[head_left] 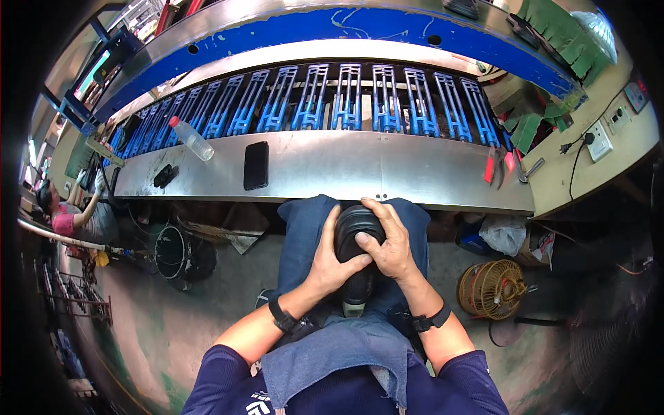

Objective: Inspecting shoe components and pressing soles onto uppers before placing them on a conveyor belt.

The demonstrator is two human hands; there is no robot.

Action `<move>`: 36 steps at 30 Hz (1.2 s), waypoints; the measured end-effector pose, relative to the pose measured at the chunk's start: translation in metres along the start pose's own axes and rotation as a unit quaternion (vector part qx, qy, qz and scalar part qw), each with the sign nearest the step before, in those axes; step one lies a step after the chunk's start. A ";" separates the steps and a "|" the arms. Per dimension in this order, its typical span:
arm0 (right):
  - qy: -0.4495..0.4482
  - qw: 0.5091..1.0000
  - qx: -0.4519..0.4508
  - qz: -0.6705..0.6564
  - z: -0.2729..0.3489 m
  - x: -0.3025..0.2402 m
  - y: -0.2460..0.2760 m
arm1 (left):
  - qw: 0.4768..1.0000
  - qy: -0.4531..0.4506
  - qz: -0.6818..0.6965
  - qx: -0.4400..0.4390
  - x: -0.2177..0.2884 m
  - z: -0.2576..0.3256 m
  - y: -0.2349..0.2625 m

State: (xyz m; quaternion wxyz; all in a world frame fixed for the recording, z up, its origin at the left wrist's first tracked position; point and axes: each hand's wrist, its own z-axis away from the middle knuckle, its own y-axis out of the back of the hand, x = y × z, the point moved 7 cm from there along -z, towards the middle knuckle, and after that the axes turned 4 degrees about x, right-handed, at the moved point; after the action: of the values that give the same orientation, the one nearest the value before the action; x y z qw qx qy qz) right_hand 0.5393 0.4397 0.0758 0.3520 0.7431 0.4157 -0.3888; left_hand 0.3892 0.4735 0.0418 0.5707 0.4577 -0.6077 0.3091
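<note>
A black rounded object (358,223) with a ribbed end stands between my knees, its kind unclear. Its lower part narrows towards a pale tip close to my apron. My left hand (328,259) wraps round its left side, with the thumb across the near face. From the right, my right hand (393,247) grips the same object, thumb pressed on its near face and fingers over the far end. Both hands are just below the near edge of the metal bench (325,169).
A row of blue forked frames (346,100) stands behind the bench top. On the bench lie a phone (256,166), a plastic bottle (191,138) and pliers (498,169). A bucket (173,252), a wicker basket (492,289) and a co-worker (66,211) flank me.
</note>
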 end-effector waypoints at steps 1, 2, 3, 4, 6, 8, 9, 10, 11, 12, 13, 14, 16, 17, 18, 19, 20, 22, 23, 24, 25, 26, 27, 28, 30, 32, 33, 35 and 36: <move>0.000 1.000 0.008 -0.008 0.001 0.003 0.002 | 0.997 -0.025 -0.066 -0.015 -0.001 -0.009 0.000; -0.002 1.000 0.018 0.002 0.003 0.008 0.005 | 0.998 -0.016 -0.044 -0.045 -0.001 -0.014 -0.005; -0.008 1.000 0.028 0.000 0.005 0.014 0.008 | 0.997 -0.024 -0.060 -0.043 0.001 -0.016 -0.010; -0.015 0.999 0.037 -0.002 0.007 0.020 0.011 | 0.996 -0.033 -0.077 -0.041 0.005 -0.018 -0.014; -0.020 0.999 0.038 -0.016 0.010 0.027 0.011 | 0.995 -0.019 -0.096 -0.035 0.007 -0.013 -0.017; -0.027 0.998 0.040 -0.027 0.016 0.031 0.009 | 0.993 -0.044 -0.111 -0.015 0.005 -0.012 -0.016; -0.025 0.998 0.052 -0.028 0.015 0.034 0.010 | 0.990 -0.064 -0.129 -0.010 0.006 -0.014 -0.018; -0.023 0.997 0.064 -0.030 0.014 0.036 0.012 | 0.990 -0.056 -0.130 -0.008 0.005 -0.014 -0.020; -0.028 0.996 0.078 -0.026 0.015 0.039 0.012 | 0.992 -0.042 -0.119 -0.007 -0.001 -0.015 -0.021; -0.020 0.997 0.076 -0.002 0.015 0.038 0.009 | 0.994 -0.026 -0.103 -0.005 -0.013 -0.016 -0.020; -0.040 0.996 0.072 0.034 0.014 0.041 0.001 | 0.999 0.030 -0.042 0.009 -0.028 -0.014 -0.017; -0.060 0.993 0.069 0.070 0.014 0.044 -0.003 | 0.999 0.042 -0.013 0.017 -0.049 -0.011 -0.016; -0.050 0.994 0.047 0.080 0.024 0.053 -0.007 | 0.983 0.151 0.106 0.000 -0.063 -0.018 -0.015; -0.063 0.996 0.015 0.065 0.039 0.059 -0.005 | 0.971 0.182 0.149 0.029 -0.061 -0.023 -0.010; -0.075 0.996 -0.020 0.049 0.052 0.062 -0.002 | 0.956 0.214 0.191 0.060 -0.058 -0.031 -0.004; -0.091 0.991 -0.058 0.074 0.064 0.053 0.009 | 0.930 0.236 0.271 0.084 -0.064 -0.036 0.008; -0.109 0.985 -0.099 0.095 0.076 0.039 0.023 | 0.882 0.258 0.375 0.121 -0.070 -0.038 0.013; -0.097 0.994 -0.038 0.032 0.087 0.023 0.068 | 0.830 0.335 0.419 0.152 -0.028 -0.022 -0.008; -0.077 0.997 0.016 0.027 0.084 0.012 0.089 | 0.832 0.415 0.367 -0.011 -0.044 -0.001 -0.009; -0.057 0.996 0.066 0.021 0.079 0.002 0.106 | 0.805 0.481 0.302 -0.169 -0.063 0.030 -0.005; -0.047 0.991 0.116 0.041 0.067 -0.004 0.122 | 0.846 0.483 0.026 -0.225 -0.082 0.041 0.005; -0.054 0.986 0.135 0.076 0.054 -0.002 0.132 | 0.929 0.094 -0.218 -0.283 -0.038 0.019 0.005; -0.081 0.984 0.143 0.064 0.052 0.015 0.136 | 0.913 -0.081 -0.267 -0.297 -0.014 -0.001 -0.008; -0.108 0.981 0.153 0.053 0.051 0.041 0.138 | 0.866 -0.255 -0.306 -0.302 0.008 -0.016 -0.029; -0.163 0.968 0.185 0.046 0.069 0.101 0.125 | 0.897 -0.229 -0.209 -0.315 -0.035 -0.028 -0.065; -0.217 0.944 0.246 -0.020 0.071 0.121 0.128 | 0.894 -0.254 -0.169 -0.328 -0.036 -0.051 -0.081; -0.254 0.926 0.261 -0.100 0.074 0.132 0.130 | 0.898 -0.234 -0.175 -0.330 -0.030 -0.056 -0.088; -0.323 0.910 0.208 -0.158 0.049 0.155 0.138 | 0.907 -0.071 -0.169 -0.379 -0.017 -0.099 -0.091; -0.349 0.892 0.183 -0.221 0.030 0.166 0.140 | 0.888 0.091 -0.156 -0.423 -0.029 -0.115 -0.095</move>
State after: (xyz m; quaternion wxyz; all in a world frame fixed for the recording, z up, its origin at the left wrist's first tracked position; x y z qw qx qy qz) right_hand 0.7135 0.4146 -0.0543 0.2373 0.4991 0.3413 -0.7603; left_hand 0.5208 0.5452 0.0174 0.8036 0.2318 -0.5474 -0.0298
